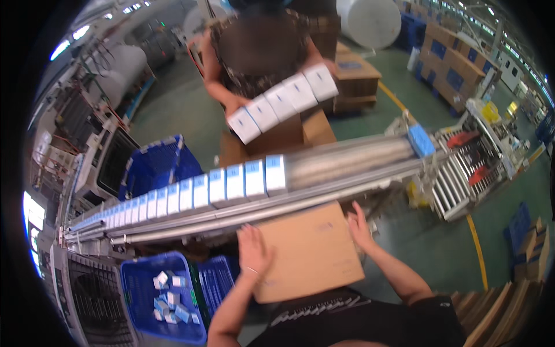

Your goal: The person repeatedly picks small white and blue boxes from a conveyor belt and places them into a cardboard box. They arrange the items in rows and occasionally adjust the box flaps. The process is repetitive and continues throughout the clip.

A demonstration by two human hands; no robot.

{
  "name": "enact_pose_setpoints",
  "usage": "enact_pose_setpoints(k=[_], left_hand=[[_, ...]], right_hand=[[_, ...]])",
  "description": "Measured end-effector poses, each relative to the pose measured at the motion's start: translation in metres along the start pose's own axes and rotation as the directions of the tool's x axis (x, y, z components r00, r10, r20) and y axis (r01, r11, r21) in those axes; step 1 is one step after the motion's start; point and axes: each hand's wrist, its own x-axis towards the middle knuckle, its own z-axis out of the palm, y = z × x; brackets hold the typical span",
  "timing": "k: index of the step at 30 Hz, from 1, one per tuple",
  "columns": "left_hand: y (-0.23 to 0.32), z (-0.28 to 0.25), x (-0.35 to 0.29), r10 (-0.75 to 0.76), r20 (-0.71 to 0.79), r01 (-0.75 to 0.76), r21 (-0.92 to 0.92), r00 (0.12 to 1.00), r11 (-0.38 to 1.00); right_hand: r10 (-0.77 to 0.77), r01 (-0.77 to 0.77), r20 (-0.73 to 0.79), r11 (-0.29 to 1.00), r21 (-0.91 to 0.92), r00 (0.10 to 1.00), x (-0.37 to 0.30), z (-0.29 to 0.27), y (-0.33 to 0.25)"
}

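A brown cardboard box (306, 253) lies tilted in front of me, close to my body. My left hand (254, 251) rests flat on its left side with the fingers stretched out. At the box's right edge is my right hand (361, 227), open, its fingers spread; whether it touches the edge I cannot tell. Just beyond, white cartons with blue tops (234, 182) stand in a row on a conveyor belt (347, 165). Across the belt a person (257, 49) holds a row of several white cartons (283, 103) between both hands.
To the left, a blue crate (199, 295) contains small white and blue cartons. Another blue crate (162, 159) stands beyond the belt. A blue carton (421, 141) sits near the roller section (459, 185) at right. Flat cardboard (497, 315) is stacked at lower right.
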Motion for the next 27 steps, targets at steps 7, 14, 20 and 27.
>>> enact_pose_setpoints(k=[7,14,20,27], left_hand=[[-0.252,0.036,-0.168,-0.738,0.424,0.839,-0.115,0.526,0.532],[-0.198,0.066,-0.130,-0.040,0.745,0.619,-0.581,0.666,-0.528],[-0.055,0.047,-0.007,-0.044,0.571,0.516,-0.770,0.820,-0.376],[-0.017,0.028,-0.004,-0.330,0.180,0.360,-0.676,0.927,0.643]], right_hand=[[0.502,-0.479,0.390,0.863,-0.162,0.772,-0.074,0.108,0.063],[0.166,-0.108,0.738,0.986,-0.126,0.654,-0.086,0.116,-0.216],[0.161,0.143,0.616,0.899,-0.414,0.771,-0.088,0.224,-0.100],[-0.291,0.542,0.476,0.625,-0.562,0.830,-0.055,0.122,-0.117]])
